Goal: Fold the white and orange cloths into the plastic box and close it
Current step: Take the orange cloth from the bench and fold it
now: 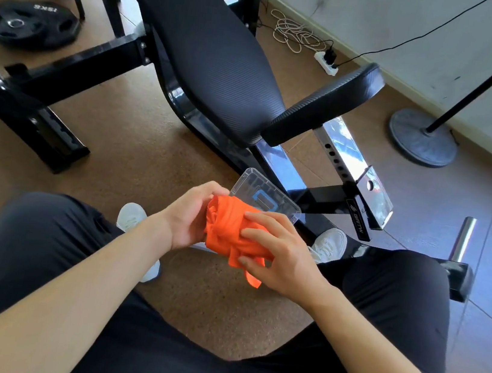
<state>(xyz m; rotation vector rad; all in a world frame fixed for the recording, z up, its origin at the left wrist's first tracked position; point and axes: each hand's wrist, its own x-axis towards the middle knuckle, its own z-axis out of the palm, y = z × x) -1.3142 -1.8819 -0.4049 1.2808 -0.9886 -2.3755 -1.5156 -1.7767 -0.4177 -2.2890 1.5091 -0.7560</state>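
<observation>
Filling the top of the view, a black padded bench [217, 65] stands on a brown floor [139, 127], its steel frame running down toward the person. The person sits with 2 thighs in dark trousers [41, 236] spread apart, and both bare forearms reach forward between them. A round stand base [422, 138] sits at the right near the wall. A black plate [32, 25] marked 15KG lies flat at the upper left. A white cable [294, 33] is coiled by the wall next to a power strip [327, 61]. 2 white shoes [131, 216] show on the floor, 1 beside each wrist.

The clear box [265, 189] shows just beyond the hands as a tilted clear panel with a blue part inside; its lower portion is hidden. The orange cloth [229, 228] is a bunched roll in front of that panel, between the knees and above the floor, with a loose end hanging at its lower right. The left hand [189, 219] grips the roll's left side, fingers curled round its far edge. The right hand [279, 254] grasps the right side, fingers laid over the top and thumb at the near edge.
</observation>
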